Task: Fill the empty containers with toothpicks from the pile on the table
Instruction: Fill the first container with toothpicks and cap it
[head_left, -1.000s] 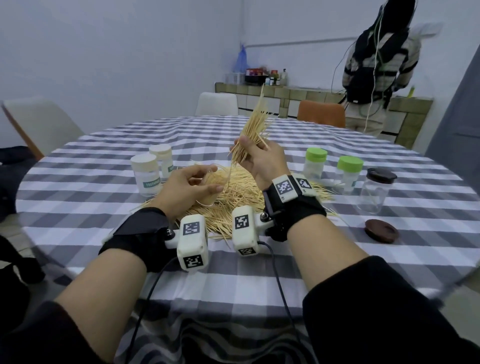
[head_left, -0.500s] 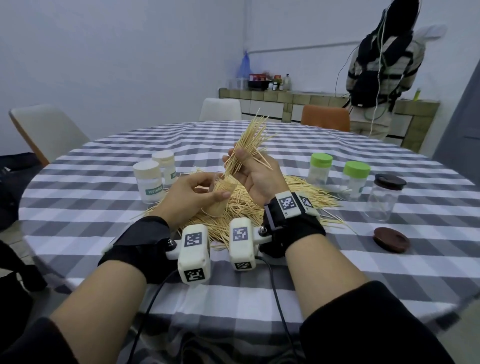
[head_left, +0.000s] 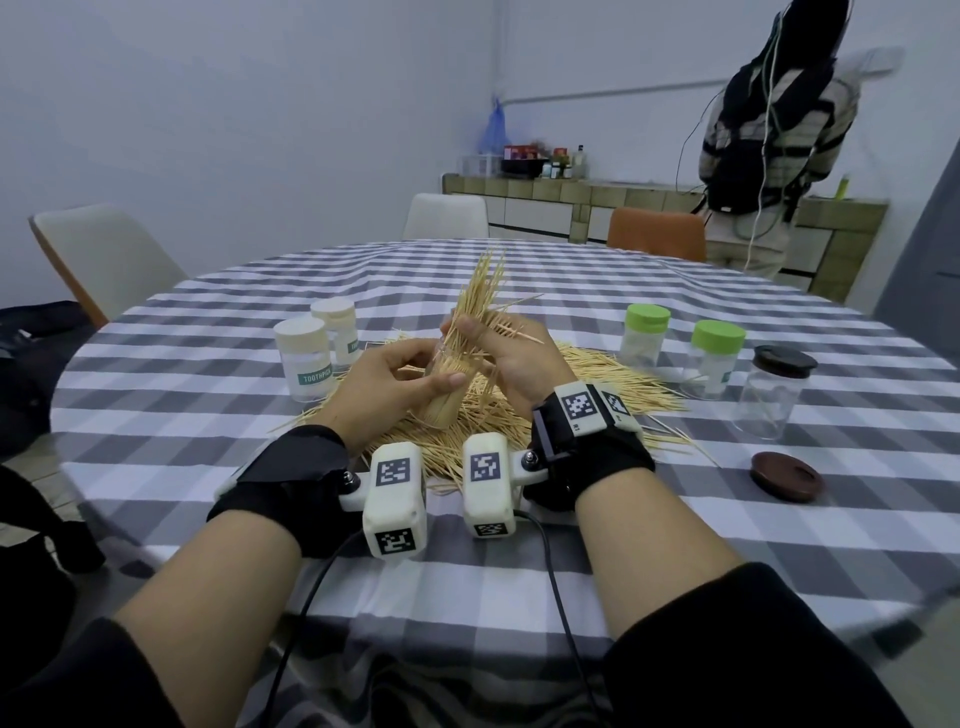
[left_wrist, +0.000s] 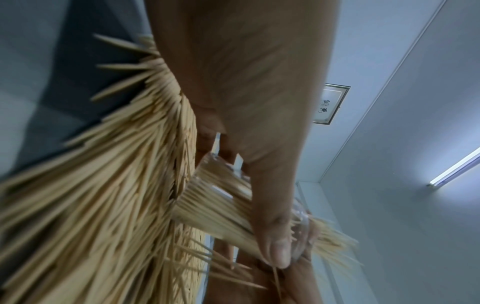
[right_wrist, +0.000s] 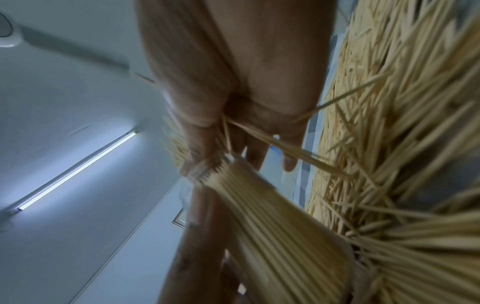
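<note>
My left hand (head_left: 415, 376) grips a small clear container (head_left: 441, 402) packed with toothpicks, tilted just above the toothpick pile (head_left: 597, 379) on the checked table (head_left: 519, 545). My right hand (head_left: 480, 338) pinches a loose bundle of toothpicks (head_left: 480, 291) that stands upright, its lower ends at the container's mouth. A few sticks jut sideways from the bundle. In the left wrist view my thumb lies along the container (left_wrist: 215, 205) beside the pile (left_wrist: 91, 205). The right wrist view shows the full container (right_wrist: 272, 226) below my fingers (right_wrist: 255, 152).
Two white-lidded containers (head_left: 306, 358) stand left of the pile. Two green-lidded ones (head_left: 644, 338) and a clear jar with a dark lid (head_left: 769, 395) stand right. A loose brown lid (head_left: 787, 475) lies near the right edge. Chairs ring the table; a person (head_left: 769, 130) stands at the back.
My right hand has lowered the bundle from high above the table down to the container's mouth. My left hand has raised the container to meet it.
</note>
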